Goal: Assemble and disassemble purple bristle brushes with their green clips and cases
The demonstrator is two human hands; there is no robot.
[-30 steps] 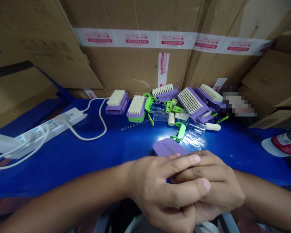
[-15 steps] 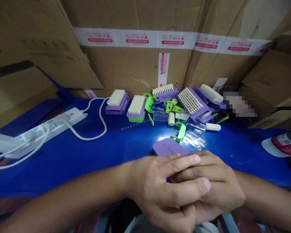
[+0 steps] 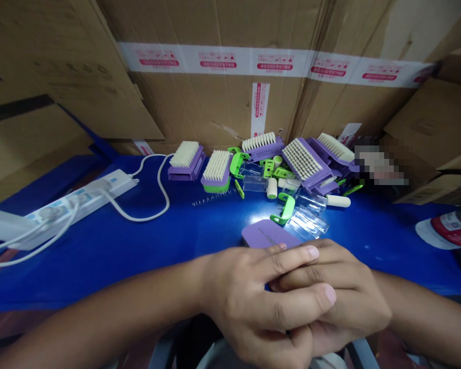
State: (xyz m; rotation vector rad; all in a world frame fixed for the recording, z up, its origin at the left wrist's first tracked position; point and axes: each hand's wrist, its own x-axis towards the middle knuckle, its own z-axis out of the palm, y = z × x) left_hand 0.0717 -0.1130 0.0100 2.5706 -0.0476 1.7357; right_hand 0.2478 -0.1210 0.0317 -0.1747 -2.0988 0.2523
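My left hand (image 3: 269, 307) lies across my right hand (image 3: 349, 294), its fingers wrapped over the knuckles. The right hand is folded closed beneath it, with its fingertips hidden. No item shows in either hand, though the space between the palms is out of sight. Just beyond them, partly covered by the fingers, a purple block with rounded corners (image 3: 267, 233) lies on the table. Behind it are a green curved handle piece (image 3: 286, 209) and clear plastic pieces (image 3: 309, 223). Farther back stands a purple-and-green brush with pale bristles (image 3: 216, 171).
More purple brush parts (image 3: 186, 161) lie along the back, with several small screws (image 3: 211, 197) in front. A white power strip (image 3: 72, 205) with cables is at left. A red-labelled bottle (image 3: 447, 229) is at right. Cardboard boxes (image 3: 215, 102) wall the blue table (image 3: 157, 261).
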